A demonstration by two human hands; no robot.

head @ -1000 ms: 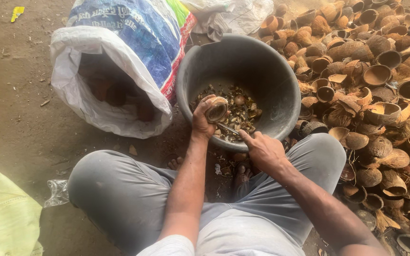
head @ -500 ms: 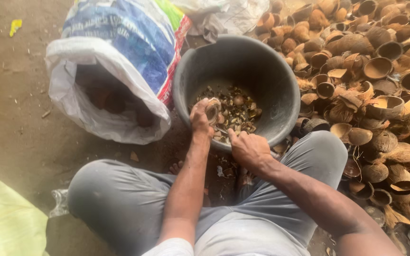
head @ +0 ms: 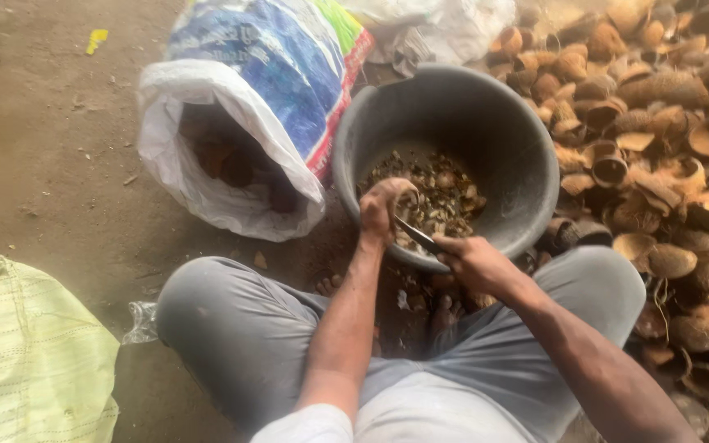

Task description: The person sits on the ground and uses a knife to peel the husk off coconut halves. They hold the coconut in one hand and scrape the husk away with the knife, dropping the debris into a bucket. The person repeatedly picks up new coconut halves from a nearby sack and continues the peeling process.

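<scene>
The coconut shell piece (head: 394, 195) is sitting cupped in your left hand (head: 377, 215), clenched over the grey bucket (head: 527, 156) at twelve o'clock so scraps are falling inside, while your right hand (head: 473, 262) is gripping a knife (head: 417, 235), prying into it.

Seen from above, a worker in grey trousers, the cloth smooth and only lightly creased at the knees, which sit at 9 o'clock and 3 o'clock of the lap. A white short-sleeved top shows at 6 o'clock, its left sleeve ending above the elbow. Both forearms are bare, lean and sinewy, with no watch, band or glove. The left hand (head: 381, 207) and right hand (head: 473, 262) carry no rings that can be made out. Bare toes show between the knees, dusty, at the frame's centre
</scene>
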